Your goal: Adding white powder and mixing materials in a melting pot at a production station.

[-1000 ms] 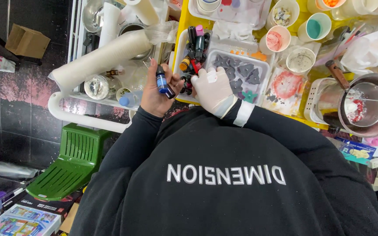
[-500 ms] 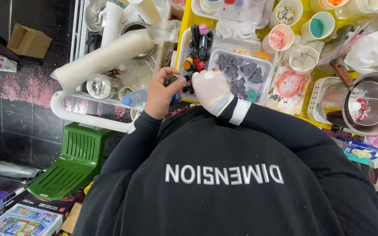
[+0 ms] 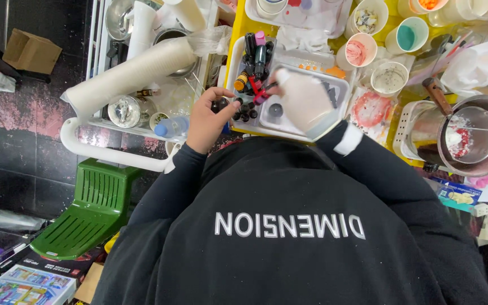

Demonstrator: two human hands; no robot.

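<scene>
My bare left hand point(image 3: 205, 117) is curled around a small dark bottle point(image 3: 219, 104) just left of a white tray point(image 3: 303, 131) on the yellow table. My right hand point(image 3: 303, 100), in a white glove, reaches over the tray. Its fingertips pinch a small red-capped bottle point(image 3: 259, 93). A cluster of little dark dye bottles point(image 3: 253, 56), one with a pink cap, stands in the tray's left compartment beside both hands. My black sweatshirt fills the lower part of the view.
Paper cups point(image 3: 390, 78) with coloured contents stand beyond the tray. A metal pot point(image 3: 473, 165) with red residue sits at the right. At the left are a white wire cart point(image 3: 80, 151) holding a long white roll point(image 3: 131, 73), a green plastic stool point(image 3: 94, 206) and a cardboard box point(image 3: 28, 52).
My left hand held a blue-capped bottle a second ago; now it holds a small dark one nearer the tray. My gloved right hand has moved forward onto the bottle cluster.
</scene>
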